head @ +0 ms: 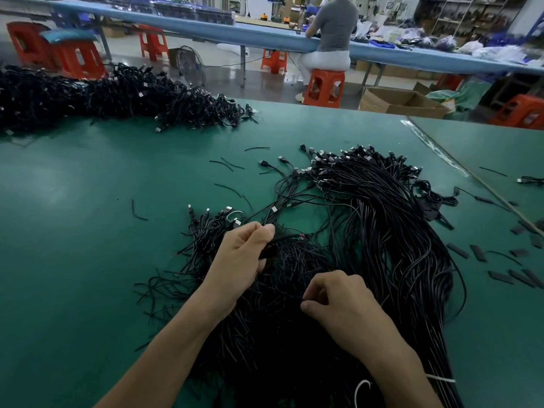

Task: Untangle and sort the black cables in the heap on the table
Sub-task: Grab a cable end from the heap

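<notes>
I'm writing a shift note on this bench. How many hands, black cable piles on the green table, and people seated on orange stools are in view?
Hands: 2, left hand and right hand, each gripping cables
Black cable piles: 3, far heap, tangled heap, straightened bundle
People seated on orange stools: 1, seated person
Total: 6

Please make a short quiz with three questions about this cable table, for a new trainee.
1. True or false: the left hand holds a small bunch of black cables.
2. Where do the USB plugs of the combed bundle lie? A) at its far end B) at its near end C) off the table
3. Fill in: the table mat is ___.
Key: 1 true; 2 A; 3 green.
</notes>
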Available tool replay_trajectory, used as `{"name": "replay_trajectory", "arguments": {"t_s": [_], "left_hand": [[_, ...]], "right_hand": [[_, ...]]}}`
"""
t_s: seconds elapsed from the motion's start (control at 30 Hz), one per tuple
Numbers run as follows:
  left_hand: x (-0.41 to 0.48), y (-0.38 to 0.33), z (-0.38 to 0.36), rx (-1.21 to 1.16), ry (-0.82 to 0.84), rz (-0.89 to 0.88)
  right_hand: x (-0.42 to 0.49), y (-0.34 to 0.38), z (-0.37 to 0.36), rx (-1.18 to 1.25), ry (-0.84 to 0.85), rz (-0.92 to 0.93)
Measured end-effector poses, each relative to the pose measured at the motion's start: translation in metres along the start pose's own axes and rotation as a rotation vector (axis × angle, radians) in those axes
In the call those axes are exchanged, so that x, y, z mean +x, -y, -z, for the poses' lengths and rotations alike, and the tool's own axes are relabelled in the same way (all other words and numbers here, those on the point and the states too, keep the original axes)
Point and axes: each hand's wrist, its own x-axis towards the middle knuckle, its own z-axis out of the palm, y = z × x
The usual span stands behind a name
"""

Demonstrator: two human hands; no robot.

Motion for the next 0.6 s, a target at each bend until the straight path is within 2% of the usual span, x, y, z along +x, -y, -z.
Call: {"name": "replay_trajectory", "arguments": {"t_s": [0.27, 0.43, 0.6], "left_hand": [[0.001, -0.002, -0.002, -0.049, -0.092, 0.055], [0.000, -0.002, -0.002, -0.050, -0.069, 0.087], [0.000, -0.001, -0.002, -0.028, -0.052, 0.091]], "right_hand": [[-0.001, -0.001, 0.008, 0.044, -0.057, 0.004], [-0.003, 0.002, 0.009, 0.112, -0.194, 0.056], [0.000, 0.009, 0.010, 0.323, -0.383, 0.217]]}}
